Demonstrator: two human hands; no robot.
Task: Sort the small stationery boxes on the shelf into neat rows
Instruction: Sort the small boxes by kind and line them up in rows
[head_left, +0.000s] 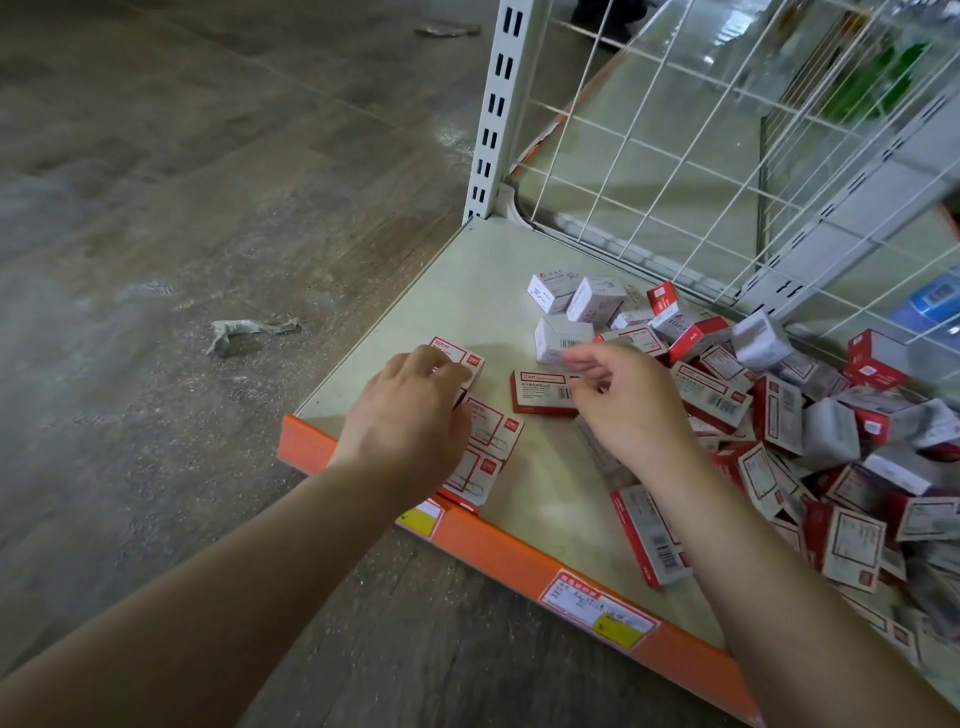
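Note:
A beige shelf holds small red-and-white stationery boxes. Three of them lie in a row along the shelf's left front corner. My left hand covers this row, its fingers curled over the farthest box. One box lies flat and alone in the middle. My right hand pinches its right end with bent fingers. A loose heap of boxes fills the right side, and a few white boxes sit further back.
An orange price strip with labels runs along the shelf's front edge. A white wire grid and a slotted upright post stand behind. Scraps of crumpled paper lie on the grey floor to the left.

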